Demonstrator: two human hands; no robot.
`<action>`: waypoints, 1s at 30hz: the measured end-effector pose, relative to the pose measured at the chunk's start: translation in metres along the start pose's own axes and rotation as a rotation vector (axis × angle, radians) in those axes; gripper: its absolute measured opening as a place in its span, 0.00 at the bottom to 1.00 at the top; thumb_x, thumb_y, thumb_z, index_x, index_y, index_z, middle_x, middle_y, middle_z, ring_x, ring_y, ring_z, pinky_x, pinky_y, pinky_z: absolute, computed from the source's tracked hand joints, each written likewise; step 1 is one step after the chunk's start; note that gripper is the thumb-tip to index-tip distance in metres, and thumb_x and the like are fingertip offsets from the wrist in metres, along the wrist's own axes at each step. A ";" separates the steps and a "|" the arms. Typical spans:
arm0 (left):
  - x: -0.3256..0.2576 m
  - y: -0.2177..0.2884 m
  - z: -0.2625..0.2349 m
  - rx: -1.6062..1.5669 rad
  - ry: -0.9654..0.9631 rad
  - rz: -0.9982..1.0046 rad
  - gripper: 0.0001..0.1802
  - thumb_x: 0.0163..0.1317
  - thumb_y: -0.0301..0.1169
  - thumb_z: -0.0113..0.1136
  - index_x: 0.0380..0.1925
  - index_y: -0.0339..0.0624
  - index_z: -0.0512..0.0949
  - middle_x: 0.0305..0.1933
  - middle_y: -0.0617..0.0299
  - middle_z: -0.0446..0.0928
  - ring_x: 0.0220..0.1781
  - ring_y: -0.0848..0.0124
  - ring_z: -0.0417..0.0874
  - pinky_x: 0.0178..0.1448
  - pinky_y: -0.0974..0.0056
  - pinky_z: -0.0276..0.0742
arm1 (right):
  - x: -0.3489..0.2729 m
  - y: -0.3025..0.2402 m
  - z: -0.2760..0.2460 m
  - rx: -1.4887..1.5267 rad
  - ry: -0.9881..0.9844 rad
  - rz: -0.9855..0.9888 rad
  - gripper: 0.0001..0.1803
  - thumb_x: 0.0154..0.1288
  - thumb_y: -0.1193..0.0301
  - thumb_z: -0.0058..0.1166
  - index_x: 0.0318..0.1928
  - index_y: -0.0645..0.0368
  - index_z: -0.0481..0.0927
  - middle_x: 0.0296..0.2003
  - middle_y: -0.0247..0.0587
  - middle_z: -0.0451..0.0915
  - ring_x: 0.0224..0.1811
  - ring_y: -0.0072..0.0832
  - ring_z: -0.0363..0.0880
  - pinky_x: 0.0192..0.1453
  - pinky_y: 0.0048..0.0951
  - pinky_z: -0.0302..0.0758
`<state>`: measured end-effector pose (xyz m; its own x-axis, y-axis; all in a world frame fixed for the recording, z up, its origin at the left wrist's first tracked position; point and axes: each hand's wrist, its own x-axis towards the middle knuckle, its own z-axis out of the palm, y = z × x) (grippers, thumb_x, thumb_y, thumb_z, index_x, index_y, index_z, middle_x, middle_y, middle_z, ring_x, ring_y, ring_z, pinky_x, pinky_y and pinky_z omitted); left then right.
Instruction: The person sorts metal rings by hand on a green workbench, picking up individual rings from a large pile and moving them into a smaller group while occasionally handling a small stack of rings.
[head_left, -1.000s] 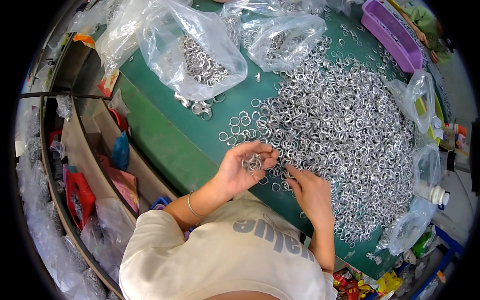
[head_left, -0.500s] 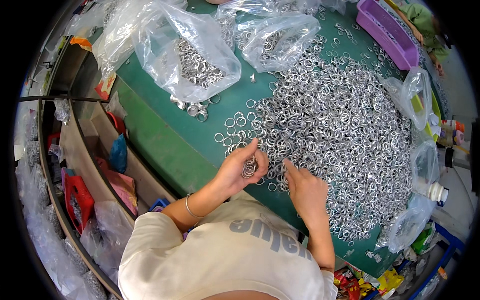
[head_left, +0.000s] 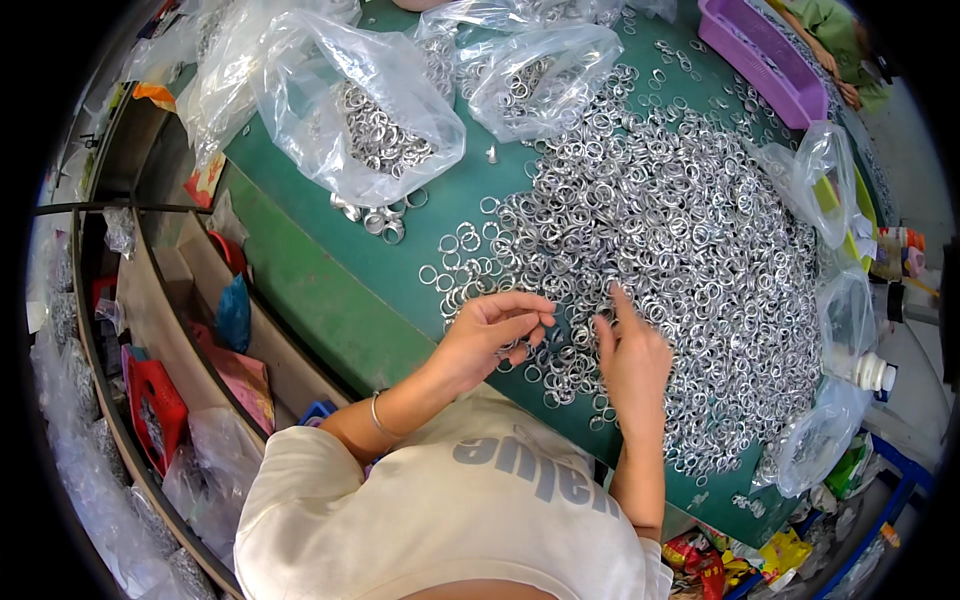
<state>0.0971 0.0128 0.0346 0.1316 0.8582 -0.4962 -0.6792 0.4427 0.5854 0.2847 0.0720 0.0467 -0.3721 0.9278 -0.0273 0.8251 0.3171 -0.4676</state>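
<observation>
A wide heap of shiny metal rings (head_left: 690,250) covers the right part of the green table (head_left: 330,250). At the heap's near left edge my left hand (head_left: 490,335) is curled with its palm turned in. A few rings show between its lower fingers; the rest of the palm is hidden. My right hand (head_left: 637,365) hovers just to the right, over the near side of the heap. Its index finger points forward and the thumb stands apart from it. I see nothing held there.
Clear plastic bags (head_left: 385,120) of rings stand at the far left of the table. A purple basket (head_left: 765,65) sits at the far right, near another person's arm (head_left: 825,60). Shelves with a red bin (head_left: 158,410) line the left. Crumpled bags (head_left: 835,420) hang at the right edge.
My left hand has turned from palm up, showing several rings, to a more palm-down curl. My right hand has moved right and slightly away, its index finger extended over the heap.
</observation>
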 end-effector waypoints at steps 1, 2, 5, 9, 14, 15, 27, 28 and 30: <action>-0.001 0.001 0.002 -0.005 0.004 -0.005 0.12 0.61 0.22 0.54 0.45 0.35 0.76 0.38 0.62 0.77 0.33 0.78 0.74 0.25 0.76 0.65 | -0.003 -0.001 0.003 0.018 -0.018 -0.053 0.16 0.59 0.68 0.56 0.49 0.57 0.77 0.25 0.45 0.79 0.21 0.40 0.78 0.24 0.37 0.73; -0.001 0.000 0.002 -0.009 -0.001 -0.004 0.12 0.61 0.22 0.54 0.45 0.35 0.76 0.38 0.62 0.77 0.33 0.78 0.74 0.26 0.76 0.65 | -0.007 -0.004 0.005 0.037 -0.035 -0.106 0.16 0.59 0.68 0.56 0.49 0.56 0.77 0.25 0.45 0.79 0.21 0.41 0.78 0.24 0.38 0.73; 0.002 -0.003 -0.002 -0.021 -0.007 -0.004 0.12 0.62 0.22 0.54 0.45 0.35 0.76 0.37 0.62 0.76 0.33 0.79 0.73 0.27 0.76 0.65 | -0.017 -0.014 -0.005 0.107 -0.214 -0.084 0.12 0.58 0.70 0.56 0.43 0.57 0.81 0.28 0.45 0.81 0.25 0.40 0.79 0.29 0.34 0.74; 0.003 -0.004 0.001 -0.020 0.002 -0.010 0.12 0.63 0.25 0.54 0.46 0.35 0.76 0.33 0.63 0.75 0.30 0.80 0.72 0.26 0.77 0.64 | -0.022 0.001 -0.006 0.254 0.036 0.003 0.08 0.60 0.69 0.55 0.39 0.56 0.81 0.26 0.41 0.80 0.23 0.39 0.79 0.26 0.36 0.74; 0.002 -0.002 0.004 0.001 -0.062 -0.061 0.14 0.68 0.35 0.48 0.39 0.34 0.76 0.22 0.65 0.69 0.20 0.80 0.66 0.18 0.76 0.57 | -0.010 0.013 -0.004 -0.065 0.068 0.126 0.17 0.59 0.68 0.58 0.46 0.64 0.77 0.21 0.46 0.78 0.19 0.39 0.76 0.23 0.35 0.70; 0.001 -0.001 0.001 -0.010 -0.079 -0.087 0.15 0.69 0.36 0.47 0.39 0.34 0.76 0.21 0.66 0.67 0.18 0.80 0.64 0.17 0.76 0.55 | -0.013 0.011 0.001 -0.114 0.018 0.113 0.22 0.59 0.67 0.58 0.51 0.66 0.74 0.19 0.45 0.77 0.18 0.40 0.75 0.22 0.36 0.69; 0.010 -0.004 0.009 -0.266 -0.009 -0.061 0.13 0.68 0.36 0.49 0.42 0.36 0.72 0.27 0.66 0.67 0.28 0.77 0.68 0.23 0.76 0.61 | -0.036 -0.014 -0.012 0.144 -0.221 0.001 0.16 0.59 0.70 0.56 0.49 0.57 0.78 0.25 0.48 0.79 0.24 0.43 0.78 0.26 0.37 0.72; 0.011 -0.003 0.008 -0.343 0.001 -0.085 0.13 0.67 0.34 0.50 0.44 0.36 0.72 0.30 0.65 0.68 0.32 0.76 0.69 0.25 0.76 0.64 | -0.040 -0.008 -0.012 0.236 -0.167 -0.014 0.15 0.59 0.70 0.56 0.48 0.57 0.78 0.25 0.47 0.79 0.23 0.42 0.78 0.26 0.36 0.73; 0.010 -0.004 0.005 -0.414 0.005 -0.112 0.14 0.64 0.27 0.53 0.48 0.37 0.72 0.39 0.63 0.71 0.41 0.73 0.71 0.33 0.73 0.69 | -0.047 0.003 -0.009 0.417 -0.058 -0.041 0.12 0.59 0.71 0.56 0.45 0.58 0.79 0.25 0.46 0.79 0.22 0.39 0.79 0.26 0.35 0.75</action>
<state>0.1048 0.0212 0.0309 0.2181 0.8093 -0.5454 -0.8937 0.3901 0.2216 0.3085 0.0314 0.0545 -0.4346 0.8995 -0.0455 0.5707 0.2360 -0.7865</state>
